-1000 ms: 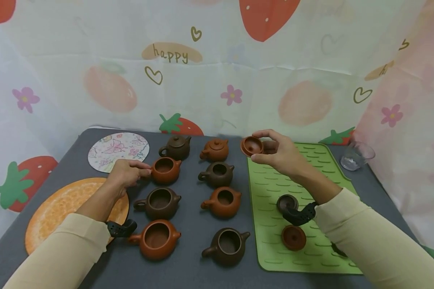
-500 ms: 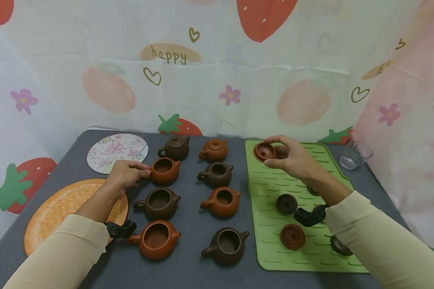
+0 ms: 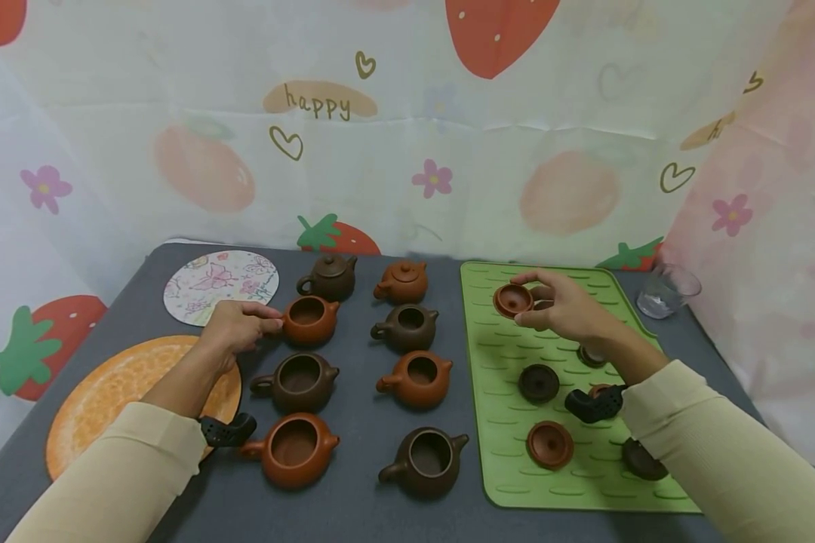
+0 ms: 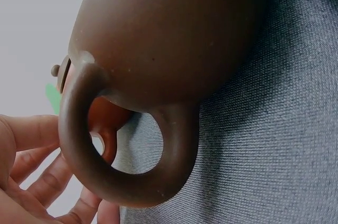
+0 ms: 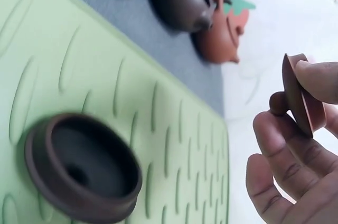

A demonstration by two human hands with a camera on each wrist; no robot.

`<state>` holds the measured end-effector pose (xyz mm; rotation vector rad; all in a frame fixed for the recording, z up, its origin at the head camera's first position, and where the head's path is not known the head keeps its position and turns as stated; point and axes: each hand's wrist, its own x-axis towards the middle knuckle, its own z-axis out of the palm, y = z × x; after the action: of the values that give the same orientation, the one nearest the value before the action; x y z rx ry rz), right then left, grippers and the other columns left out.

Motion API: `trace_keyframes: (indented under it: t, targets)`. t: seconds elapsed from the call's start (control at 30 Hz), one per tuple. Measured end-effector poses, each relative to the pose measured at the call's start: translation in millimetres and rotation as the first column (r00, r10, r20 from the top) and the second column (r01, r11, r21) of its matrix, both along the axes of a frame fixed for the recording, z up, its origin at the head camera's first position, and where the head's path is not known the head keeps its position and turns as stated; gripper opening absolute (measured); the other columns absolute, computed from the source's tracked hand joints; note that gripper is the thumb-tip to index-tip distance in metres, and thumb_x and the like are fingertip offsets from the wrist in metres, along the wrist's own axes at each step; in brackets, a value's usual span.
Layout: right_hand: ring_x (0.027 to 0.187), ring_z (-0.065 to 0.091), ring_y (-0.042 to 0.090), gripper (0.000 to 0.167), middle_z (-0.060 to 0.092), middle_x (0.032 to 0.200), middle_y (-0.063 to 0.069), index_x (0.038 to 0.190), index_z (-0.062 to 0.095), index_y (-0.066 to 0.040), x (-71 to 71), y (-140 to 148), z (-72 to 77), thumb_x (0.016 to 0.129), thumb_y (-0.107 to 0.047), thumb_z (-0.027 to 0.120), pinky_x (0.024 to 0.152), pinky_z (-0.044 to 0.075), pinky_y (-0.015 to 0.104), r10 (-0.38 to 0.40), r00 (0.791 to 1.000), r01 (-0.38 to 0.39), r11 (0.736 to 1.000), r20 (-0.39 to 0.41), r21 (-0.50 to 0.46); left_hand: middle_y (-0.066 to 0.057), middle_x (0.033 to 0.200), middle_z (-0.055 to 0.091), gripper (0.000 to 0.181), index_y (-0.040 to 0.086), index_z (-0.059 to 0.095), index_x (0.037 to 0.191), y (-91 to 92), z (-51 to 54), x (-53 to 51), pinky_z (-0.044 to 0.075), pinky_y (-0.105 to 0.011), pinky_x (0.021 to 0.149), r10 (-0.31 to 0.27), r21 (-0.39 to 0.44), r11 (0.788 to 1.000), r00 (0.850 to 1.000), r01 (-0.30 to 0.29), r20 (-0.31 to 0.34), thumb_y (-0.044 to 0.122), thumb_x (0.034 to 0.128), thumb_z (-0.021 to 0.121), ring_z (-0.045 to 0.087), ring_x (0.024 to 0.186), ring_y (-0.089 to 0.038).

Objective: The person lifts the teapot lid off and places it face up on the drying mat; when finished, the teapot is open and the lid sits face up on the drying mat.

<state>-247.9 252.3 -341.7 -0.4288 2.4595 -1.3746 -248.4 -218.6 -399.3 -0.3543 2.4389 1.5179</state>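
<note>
In the head view my right hand (image 3: 562, 305) pinches a reddish-brown lid (image 3: 514, 300) by its edge, hollow side up, above the back of the green mat (image 3: 478, 452). The right wrist view shows that lid (image 5: 300, 96) between thumb and fingers, its knob pointing down. My left hand (image 3: 236, 332) has thumb and fingertips at the handle of a lidless reddish teapot (image 3: 310, 320), second from the back in the left column. A dark teapot (image 4: 158, 39) fills much of the left wrist view and partly hides the reddish one behind it.
Two lidded teapots (image 3: 333, 277) stand at the back, with several lidless ones (image 3: 296, 382) in two columns before them. More lids (image 3: 539, 383) lie on the mat. A glass cup (image 3: 668, 290) is at right; an orange round mat (image 3: 109, 392) and a patterned disc (image 3: 221, 286) lie at left.
My right hand has moved right and slightly toward the front with the lid, from the mat's back left edge to above the mat. The left hand has stayed at the teapot's handle.
</note>
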Motion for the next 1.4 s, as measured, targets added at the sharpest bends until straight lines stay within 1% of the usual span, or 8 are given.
trace_keyframes:
  t: [0.3,0.43,0.6,0.73,0.87,0.93,1.03,1.4]
  targets:
    - [0.098,0.060,0.031,0.052,0.060,0.115,0.020,0.138,0.043,-0.003,-3.9,15,-9.4,0.091,-0.005,0.066,0.079,0.048,0.053,-0.013,1.000,0.012,0.998,0.017,0.067,-0.014,0.108,0.061,0.030,-0.001,0.066,0.119,1.0,1.1,1.9,0.045,-0.044,0.084,-0.007,-0.003,1.000,1.000,0.007,-0.007,0.017,0.0945,0.065,0.048,0.103,-0.033]
    - [0.096,0.058,0.032,0.054,0.059,0.115,0.020,0.139,0.042,-0.002,-5.5,18,-16.1,0.091,-0.005,0.066,0.074,0.048,0.049,-0.026,0.998,0.021,0.996,0.053,0.090,-0.013,0.107,0.061,0.030,-0.001,0.067,0.118,0.9,1.1,2.0,0.045,-0.043,0.083,-0.005,-0.003,1.000,1.000,0.005,-0.009,0.017,0.0945,0.065,0.048,0.102,-0.032]
    - [0.081,0.053,0.031,0.054,0.057,0.110,0.022,0.138,0.041,0.002,-8.5,21,-26.5,0.090,-0.001,0.066,0.060,0.043,0.039,-0.015,0.996,0.006,0.994,0.088,0.109,-0.013,0.107,0.062,0.030,-0.001,0.067,0.118,0.0,0.4,1.5,0.045,-0.044,0.085,-0.004,0.002,1.000,1.000,0.004,-0.010,0.016,0.0943,0.065,0.048,0.102,-0.032]
    - [0.080,0.053,0.028,0.053,0.058,0.108,0.021,0.135,0.043,0.003,-10.5,23,-34.6,0.088,0.000,0.067,0.060,0.041,0.037,0.009,0.999,-0.016,0.983,0.042,0.185,-0.012,0.105,0.062,0.029,-0.001,0.067,0.117,-0.1,-0.1,0.8,0.045,-0.043,0.084,-0.001,0.013,1.000,1.000,0.001,-0.010,0.016,0.0936,0.066,0.048,0.101,-0.031]
    - [0.091,0.057,0.030,0.051,0.059,0.109,0.022,0.134,0.045,0.005,-11.8,25,-41.6,0.089,-0.001,0.068,0.068,0.043,0.038,0.029,0.999,-0.022,0.965,-0.022,0.260,-0.011,0.103,0.062,0.029,-0.001,0.068,0.116,-0.1,-0.3,0.1,0.045,-0.042,0.083,0.006,0.015,1.000,1.000,-0.006,-0.007,0.016,0.0928,0.067,0.048,0.100,-0.030]
    - [0.093,0.057,0.032,0.051,0.059,0.110,0.024,0.133,0.045,0.005,-11.8,26,-44.7,0.088,-0.001,0.068,0.069,0.044,0.039,0.034,0.999,-0.022,0.960,-0.039,0.279,-0.010,0.103,0.063,0.028,-0.001,0.068,0.116,-0.2,-0.4,-0.2,0.045,-0.042,0.083,0.010,0.012,1.000,1.000,-0.010,-0.005,0.016,0.0927,0.067,0.048,0.099,-0.029]
    - [0.093,0.058,0.032,0.050,0.059,0.110,0.025,0.132,0.046,0.006,-11.3,26,-47.7,0.088,-0.001,0.067,0.067,0.044,0.038,0.044,0.997,-0.024,0.955,-0.059,0.294,-0.010,0.102,0.063,0.028,-0.001,0.068,0.115,-0.5,-0.7,-0.7,0.045,-0.041,0.082,0.011,0.010,1.000,1.000,-0.011,-0.007,0.016,0.0925,0.067,0.048,0.098,-0.029]
    - [0.089,0.057,0.030,0.052,0.058,0.108,0.025,0.133,0.047,0.005,-10.2,25,-51.4,0.086,0.001,0.068,0.065,0.045,0.037,0.037,0.997,-0.015,0.954,-0.069,0.299,-0.009,0.100,0.064,0.027,0.000,0.069,0.114,-0.7,0.3,-0.3,0.045,-0.039,0.079,0.007,0.006,1.000,1.000,-0.007,-0.006,0.015,0.0922,0.067,0.048,0.096,-0.028]
